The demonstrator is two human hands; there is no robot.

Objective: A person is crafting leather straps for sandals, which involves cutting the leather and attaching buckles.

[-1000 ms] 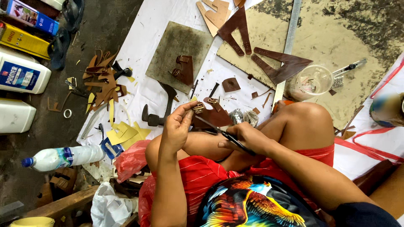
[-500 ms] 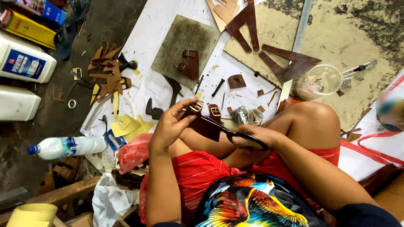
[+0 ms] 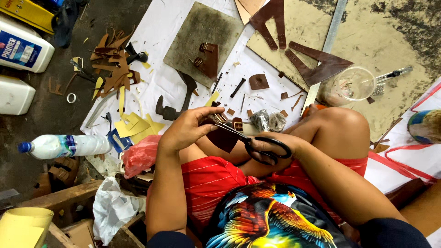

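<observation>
I sit on the floor with my legs crossed. My left hand (image 3: 188, 128) pinches a dark brown leather piece (image 3: 223, 137) with a small metal buckle at its top. My right hand (image 3: 275, 146) grips black-handled scissors (image 3: 257, 144), and their blades reach left across the leather piece toward my left fingers. Both hands hover above my shins, just in front of my red shorts.
A white sheet (image 3: 161, 69) carries a hammer (image 3: 177, 98), a dark cutting slab (image 3: 202, 41), brown leather cut-outs (image 3: 317, 64), yellow paper scraps (image 3: 133, 124) and a glass bowl (image 3: 353, 83). A plastic bottle (image 3: 64, 146) and white jugs (image 3: 20, 48) lie at left.
My hands have stayed together on the leather piece while the scissors shifted slightly along it. The view has shifted a little.
</observation>
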